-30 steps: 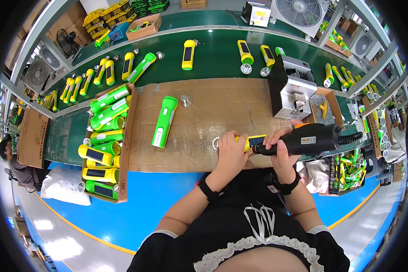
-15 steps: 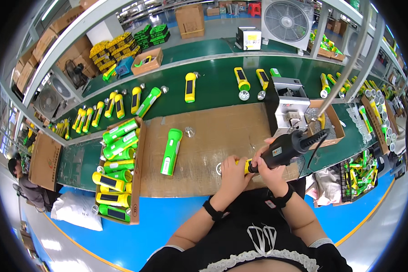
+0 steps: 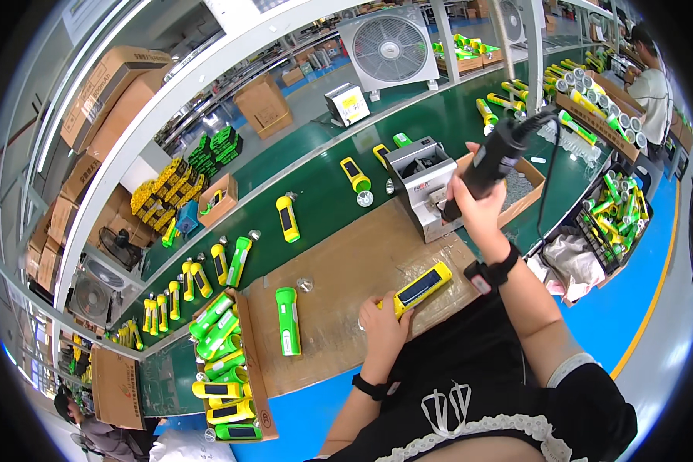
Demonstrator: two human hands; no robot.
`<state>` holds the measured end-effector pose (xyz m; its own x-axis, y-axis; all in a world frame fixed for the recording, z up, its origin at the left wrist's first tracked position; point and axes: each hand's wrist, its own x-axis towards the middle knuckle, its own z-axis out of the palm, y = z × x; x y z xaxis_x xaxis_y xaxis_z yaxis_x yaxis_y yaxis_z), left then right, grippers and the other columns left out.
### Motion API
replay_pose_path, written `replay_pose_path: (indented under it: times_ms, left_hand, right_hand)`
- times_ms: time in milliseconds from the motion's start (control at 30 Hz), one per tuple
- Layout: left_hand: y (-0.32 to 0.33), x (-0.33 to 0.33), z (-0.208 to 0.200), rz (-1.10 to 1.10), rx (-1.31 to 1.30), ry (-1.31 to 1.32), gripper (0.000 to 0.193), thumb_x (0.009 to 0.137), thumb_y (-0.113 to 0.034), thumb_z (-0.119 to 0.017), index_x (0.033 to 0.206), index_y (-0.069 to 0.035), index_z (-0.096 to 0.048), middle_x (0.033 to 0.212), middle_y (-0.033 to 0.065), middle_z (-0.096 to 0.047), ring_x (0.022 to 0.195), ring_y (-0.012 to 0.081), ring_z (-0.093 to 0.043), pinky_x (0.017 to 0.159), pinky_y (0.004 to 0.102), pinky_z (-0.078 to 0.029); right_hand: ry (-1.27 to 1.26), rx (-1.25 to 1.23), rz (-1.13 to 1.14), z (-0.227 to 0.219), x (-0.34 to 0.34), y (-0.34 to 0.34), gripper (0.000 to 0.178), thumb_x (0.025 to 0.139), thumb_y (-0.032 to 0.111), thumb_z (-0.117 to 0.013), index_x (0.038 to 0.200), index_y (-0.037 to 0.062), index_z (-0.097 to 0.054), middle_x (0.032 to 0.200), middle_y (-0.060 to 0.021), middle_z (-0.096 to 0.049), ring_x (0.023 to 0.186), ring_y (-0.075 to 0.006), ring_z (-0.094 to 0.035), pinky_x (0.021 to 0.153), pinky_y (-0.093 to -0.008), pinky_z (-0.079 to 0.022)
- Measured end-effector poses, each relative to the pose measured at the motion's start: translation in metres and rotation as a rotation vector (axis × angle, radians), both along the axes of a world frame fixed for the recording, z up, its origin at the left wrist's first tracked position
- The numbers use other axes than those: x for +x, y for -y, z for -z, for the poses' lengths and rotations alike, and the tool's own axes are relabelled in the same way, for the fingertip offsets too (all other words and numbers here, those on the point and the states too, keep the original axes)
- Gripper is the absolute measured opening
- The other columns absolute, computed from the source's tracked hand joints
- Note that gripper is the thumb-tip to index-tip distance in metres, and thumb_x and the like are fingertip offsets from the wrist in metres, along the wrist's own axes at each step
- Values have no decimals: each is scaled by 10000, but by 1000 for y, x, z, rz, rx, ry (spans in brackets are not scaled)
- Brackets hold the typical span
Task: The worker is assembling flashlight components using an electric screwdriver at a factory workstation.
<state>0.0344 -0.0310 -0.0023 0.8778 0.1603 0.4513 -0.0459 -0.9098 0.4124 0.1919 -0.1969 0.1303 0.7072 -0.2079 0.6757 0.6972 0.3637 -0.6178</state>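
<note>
My left hand (image 3: 386, 329) is closed round one end of a yellow flashlight (image 3: 423, 288), which lies slantwise over the cardboard sheet (image 3: 346, 258), dark solar panel facing up. In my right hand (image 3: 481, 208) is a black electric screwdriver (image 3: 493, 163), its lower end beside the front of a grey metal screw feeder (image 3: 421, 185). Whether the bit touches the feeder I cannot tell. A green flashlight (image 3: 288, 323) lies on the cardboard to the left, with a small shiny reflector (image 3: 306, 285) beside its head.
An open carton (image 3: 256, 385) of green and yellow flashlights stands at the left. Behind the cardboard, several yellow flashlights with loose reflectors line the green bench (image 3: 316, 231). A small-parts box (image 3: 533, 196) sits right of the feeder. Farther right is a black crate (image 3: 593, 245). Two people work nearby.
My right hand has lifted the screwdriver off the yellow flashlight and carried it up to the feeder. The flashlight, still in my left hand, now shows its panel. The view has turned right.
</note>
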Motion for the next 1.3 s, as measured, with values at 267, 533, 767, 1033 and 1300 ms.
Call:
replay_pose_path:
  times_ms: [267,533,767,1033,1300]
  left_hand:
    - [4,-3,1,-87,82,8,474,698,-281,-743,1097,-81,-584,1026,196,-476,981,360,-444,849,444,-355]
    - [3,-4,1,-70,47,5,474,710,-270,-732,1101,-67,-556,1034,204,-464,983,370,-443,846,456,-353]
    - [4,-7,4,-69,28,50,486,714,-186,-724,1132,-49,-516,1062,209,-441,997,378,-438,863,466,-350]
    - [6,-7,7,-97,14,86,524,650,-143,-755,1105,-22,-525,1067,200,-459,1018,363,-457,865,463,-354]
    - [7,-9,9,-67,5,60,513,709,-159,-714,1145,-4,-491,1090,203,-441,1028,379,-430,879,476,-334]
  right_hand:
    - [-5,-193,209,35,68,-5,375,697,85,-709,1010,19,-514,722,-29,-609,654,-98,-582,623,-264,-476]
    - [-129,-245,45,23,66,-5,403,708,76,-686,1063,14,-504,732,-19,-565,570,-116,-567,550,-270,-477]
    - [-103,-81,-406,13,-34,-35,475,786,-9,-524,1235,-44,-375,629,-61,-545,529,-138,-548,526,-260,-460]
    - [-75,-244,-519,41,-73,-75,486,789,-36,-536,1246,-11,-371,676,-46,-544,568,-112,-543,539,-256,-455]
    - [-128,-201,-477,35,-75,-70,481,777,-40,-535,1227,-48,-367,684,-45,-549,561,-122,-554,544,-262,-467]
